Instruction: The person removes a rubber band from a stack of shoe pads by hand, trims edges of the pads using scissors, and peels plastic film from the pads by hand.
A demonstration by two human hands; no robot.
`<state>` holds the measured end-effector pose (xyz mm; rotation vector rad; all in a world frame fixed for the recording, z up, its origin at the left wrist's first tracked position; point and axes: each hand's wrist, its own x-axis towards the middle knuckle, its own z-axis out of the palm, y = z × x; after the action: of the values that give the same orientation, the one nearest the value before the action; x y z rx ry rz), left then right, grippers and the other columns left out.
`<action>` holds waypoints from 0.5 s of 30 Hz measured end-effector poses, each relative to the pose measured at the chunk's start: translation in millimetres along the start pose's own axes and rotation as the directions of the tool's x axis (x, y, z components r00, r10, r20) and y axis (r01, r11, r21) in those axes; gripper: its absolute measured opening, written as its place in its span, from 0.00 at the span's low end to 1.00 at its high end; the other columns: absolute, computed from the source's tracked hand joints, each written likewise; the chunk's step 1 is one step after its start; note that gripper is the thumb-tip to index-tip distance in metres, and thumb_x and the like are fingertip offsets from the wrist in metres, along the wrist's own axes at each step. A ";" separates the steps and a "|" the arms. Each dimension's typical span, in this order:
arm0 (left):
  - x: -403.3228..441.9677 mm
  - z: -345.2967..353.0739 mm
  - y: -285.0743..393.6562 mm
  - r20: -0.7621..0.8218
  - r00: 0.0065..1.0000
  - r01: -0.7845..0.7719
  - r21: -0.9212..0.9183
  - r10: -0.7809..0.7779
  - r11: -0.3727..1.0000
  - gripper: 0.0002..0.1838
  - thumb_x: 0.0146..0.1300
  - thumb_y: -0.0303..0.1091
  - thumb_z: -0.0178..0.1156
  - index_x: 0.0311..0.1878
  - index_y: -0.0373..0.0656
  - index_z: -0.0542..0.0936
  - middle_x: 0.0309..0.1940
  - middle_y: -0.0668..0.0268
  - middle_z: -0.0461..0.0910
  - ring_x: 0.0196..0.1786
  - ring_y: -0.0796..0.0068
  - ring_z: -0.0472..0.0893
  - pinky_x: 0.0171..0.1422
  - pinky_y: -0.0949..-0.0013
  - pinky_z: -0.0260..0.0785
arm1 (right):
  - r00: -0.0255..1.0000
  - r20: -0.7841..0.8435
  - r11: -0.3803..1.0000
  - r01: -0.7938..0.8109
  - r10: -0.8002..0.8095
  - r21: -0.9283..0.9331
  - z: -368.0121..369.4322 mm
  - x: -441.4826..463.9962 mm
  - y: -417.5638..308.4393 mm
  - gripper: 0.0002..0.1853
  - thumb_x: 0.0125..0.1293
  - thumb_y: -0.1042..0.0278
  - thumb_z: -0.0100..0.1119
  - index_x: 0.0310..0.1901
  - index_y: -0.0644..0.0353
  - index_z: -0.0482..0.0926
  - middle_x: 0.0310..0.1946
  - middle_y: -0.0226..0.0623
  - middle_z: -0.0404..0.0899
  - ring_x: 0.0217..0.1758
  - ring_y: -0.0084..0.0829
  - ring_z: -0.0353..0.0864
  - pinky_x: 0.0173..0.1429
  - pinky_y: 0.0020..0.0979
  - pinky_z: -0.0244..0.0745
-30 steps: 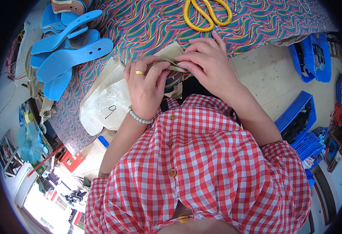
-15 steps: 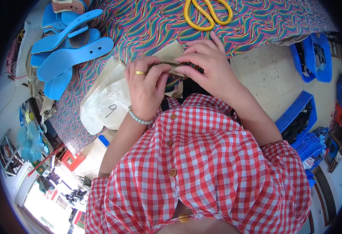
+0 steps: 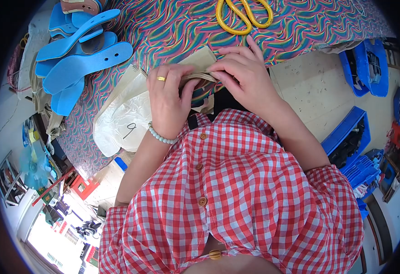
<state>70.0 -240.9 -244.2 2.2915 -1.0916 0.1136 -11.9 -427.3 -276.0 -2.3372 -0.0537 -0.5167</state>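
Tan sheets (image 3: 201, 75) held near table (image 3: 300, 36) edge, pinched by left hand (image 3: 167, 91) and right hand (image 3: 244, 75). Number already written on pale sheet (image 3: 122, 119) (shiny one). Handling looks unfinished: tan sheets not set down.

Relative to the thin beige layered sheets (image 3: 202, 76): blue sole-shaped pieces (image 3: 88, 65) lie left; yellow looped handles (image 3: 237, 32), beyond; blue rectangular plastic crates (image 3: 342, 129), right.
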 end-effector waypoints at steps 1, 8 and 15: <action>1.7 -0.3 1.2 0.006 1.000 -0.006 0.005 0.006 1.000 0.15 0.52 0.24 0.70 0.44 0.44 0.82 0.41 0.62 0.78 0.48 0.59 0.76 0.55 0.60 0.65 | 1.000 0.006 1.000 0.004 -0.004 -0.003 0.0 -0.2 0.4 0.06 0.63 0.62 0.66 0.40 0.49 0.84 0.38 0.28 0.84 0.58 0.34 0.77 0.77 0.58 0.49; -2.4 1.5 1.6 0.044 0.998 -0.060 0.101 0.055 0.993 0.15 0.54 0.26 0.68 0.47 0.45 0.83 0.41 0.63 0.77 0.49 0.59 0.74 0.57 0.58 0.62 | 1.000 0.014 1.000 0.011 -0.011 0.014 -4.5 -2.5 -5.0 0.08 0.63 0.61 0.66 0.43 0.49 0.84 0.41 0.30 0.83 0.60 0.34 0.77 0.78 0.58 0.46; -2.6 -0.2 9.5 0.073 0.994 -0.081 0.091 0.075 0.993 0.13 0.56 0.30 0.69 0.46 0.45 0.83 0.40 0.65 0.78 0.48 0.61 0.75 0.55 0.59 0.63 | 1.000 -0.017 0.999 0.021 -0.021 -0.036 5.2 -8.5 2.4 0.11 0.63 0.61 0.66 0.46 0.49 0.84 0.43 0.29 0.83 0.60 0.34 0.77 0.78 0.57 0.47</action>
<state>61.3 -243.6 -240.4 2.3517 -1.2364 0.1190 -17.5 -424.6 -284.2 -2.3688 -0.0611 -0.5528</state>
